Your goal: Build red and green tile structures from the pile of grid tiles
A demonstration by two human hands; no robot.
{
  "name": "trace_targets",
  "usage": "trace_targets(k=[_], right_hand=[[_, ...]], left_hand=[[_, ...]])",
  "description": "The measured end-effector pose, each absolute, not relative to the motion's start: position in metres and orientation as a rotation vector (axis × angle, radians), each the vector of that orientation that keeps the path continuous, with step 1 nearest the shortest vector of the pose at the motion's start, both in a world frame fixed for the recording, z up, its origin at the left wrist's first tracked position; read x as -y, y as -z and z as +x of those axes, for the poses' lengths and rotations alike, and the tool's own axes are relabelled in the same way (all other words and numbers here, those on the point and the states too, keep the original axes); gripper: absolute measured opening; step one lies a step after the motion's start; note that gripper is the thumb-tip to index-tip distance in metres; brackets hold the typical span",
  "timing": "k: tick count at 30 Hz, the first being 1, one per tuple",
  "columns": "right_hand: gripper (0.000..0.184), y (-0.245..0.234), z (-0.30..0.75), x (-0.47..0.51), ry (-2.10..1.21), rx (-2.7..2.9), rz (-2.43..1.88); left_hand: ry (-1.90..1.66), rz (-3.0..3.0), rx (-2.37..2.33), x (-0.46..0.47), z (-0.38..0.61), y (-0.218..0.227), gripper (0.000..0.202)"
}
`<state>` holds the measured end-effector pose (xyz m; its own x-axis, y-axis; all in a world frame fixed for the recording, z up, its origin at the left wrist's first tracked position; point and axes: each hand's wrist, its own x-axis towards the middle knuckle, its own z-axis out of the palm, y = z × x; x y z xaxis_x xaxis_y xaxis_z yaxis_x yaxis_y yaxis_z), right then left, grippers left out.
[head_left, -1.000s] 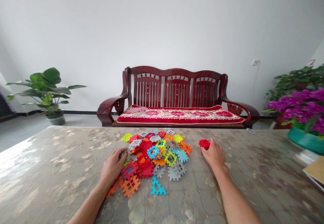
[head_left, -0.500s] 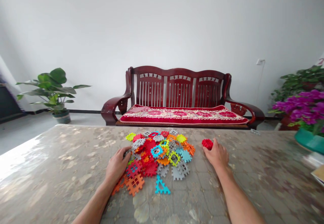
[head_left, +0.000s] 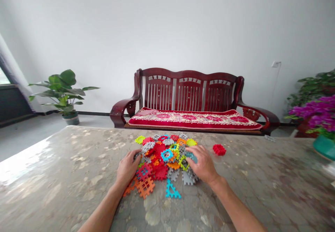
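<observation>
A heap of interlocking plastic tiles in red, orange, grey, blue and yellow-green lies on the table, with a red tile (head_left: 160,172) near its middle. At its left edge my left hand (head_left: 127,168) is curled, thumb and forefinger around a grey tile (head_left: 137,155); the other fingers are hidden. My right hand (head_left: 204,165) reaches over the heap's right side, thumb and fingers apart above a light-blue tile (head_left: 193,156). A yellow-green tile (head_left: 183,162) is by its thumb. To its right, apart from the heap, sits a small red joined piece (head_left: 219,150).
A blue triangular tile (head_left: 172,190) lies in front of the heap on the patterned tabletop (head_left: 86,176). Near the far right edge is a small grey piece (head_left: 269,138). A teal flowerpot (head_left: 324,148) stands at the right. Behind the table is a wooden bench (head_left: 187,95).
My right hand has let go of the red joined piece, leaving it on the table, and has moved left onto the heap. My left hand stays at the heap's left edge. The view has shifted slightly.
</observation>
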<state>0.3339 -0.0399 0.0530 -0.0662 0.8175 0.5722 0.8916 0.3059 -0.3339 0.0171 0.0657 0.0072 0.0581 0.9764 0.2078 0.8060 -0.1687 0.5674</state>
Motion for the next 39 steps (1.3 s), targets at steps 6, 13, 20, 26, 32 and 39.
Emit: trace_targets(k=[6,13,20,26,32,39], right_hand=[[0.037,-0.063,0.259,0.042,0.048,2.202,-1.288],[0.015,-0.054,0.229,0.020,0.231,2.345,-1.402],[0.013,-0.055,0.232,0.018,0.128,2.153,-1.309],[0.025,-0.065,0.288,0.023,-0.190,1.600,-1.430],[0.043,-0.039,0.384,0.035,-0.241,1.246,-1.800],[0.040,-0.010,0.422,0.050,-0.122,1.227,-2.013]], left_hand=[[-0.801,2.048,-1.794,-0.065,0.017,-0.008,0.038],[-0.795,2.035,-1.802,-0.065,0.018,-0.008,0.036],[-0.800,2.023,-1.801,-0.064,0.018,-0.008,0.035],[-0.788,2.015,-1.794,-0.063,0.018,-0.009,0.036],[-0.801,2.029,-1.800,-0.065,0.017,-0.007,0.035],[-0.801,2.029,-1.821,-0.066,0.017,-0.006,0.037]])
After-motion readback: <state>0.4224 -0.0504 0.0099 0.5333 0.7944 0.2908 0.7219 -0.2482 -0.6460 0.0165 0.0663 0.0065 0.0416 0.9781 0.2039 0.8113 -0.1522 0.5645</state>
